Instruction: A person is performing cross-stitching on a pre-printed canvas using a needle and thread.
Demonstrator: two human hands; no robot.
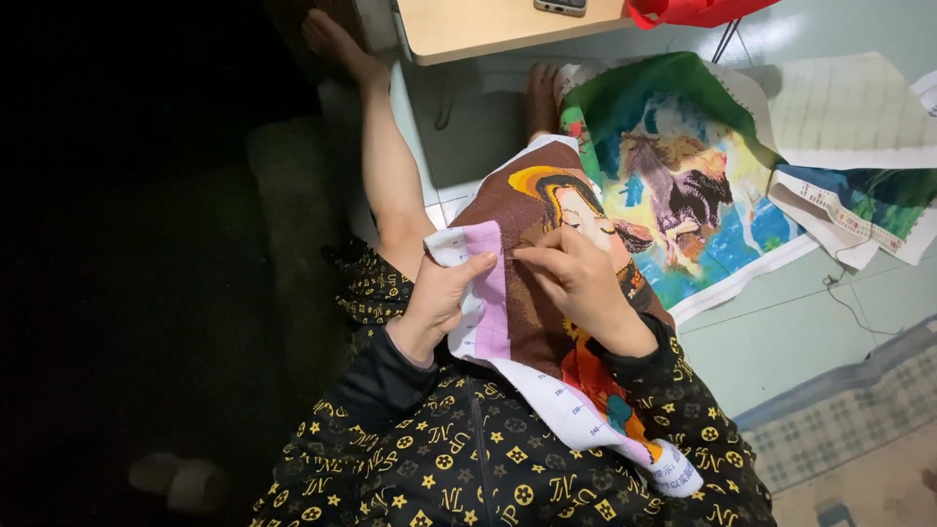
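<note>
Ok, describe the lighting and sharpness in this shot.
Head view: left third is nearly black; light falls on the embroidery cloth and both hands, left hand and right hand, which look sharp; mild glare on the pale floor near the top right.

Left side lies in deep darkness; right is evenly lit, sharp, floor faintly glaring

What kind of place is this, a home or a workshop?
Probably a room at home. The person sits with bare legs over a pale tiled floor, a finished horse embroidery lies spread on it, and a wooden table stands near.
</note>
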